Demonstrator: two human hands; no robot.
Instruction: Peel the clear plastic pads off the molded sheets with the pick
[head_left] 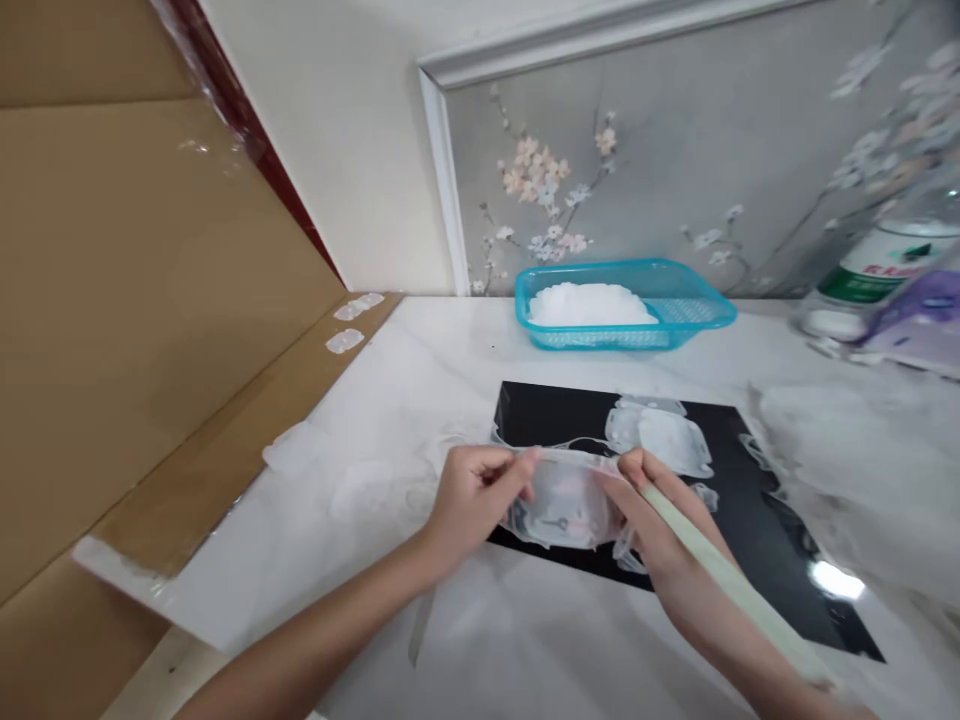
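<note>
Translucent sheet (566,505) spans between both hands (491,490) (649,490), its upper edge pinched at each side.

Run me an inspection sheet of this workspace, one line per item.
Surface: white marbled tabletop, glossy black rectangular sheet on it.
Job's things: translucent thin piece between both hands; similar translucent pieces on the sheet; white heap in blue plastic basket.
Clutter: label-wrapped clear bottle and purple packet at far right.
Hands: left hand and right hand grip the piece; pale green strip runs along the right forearm.
Cables: nothing seen.
Surroundings: brown cardboard left, grey floral wall panel behind.
</note>
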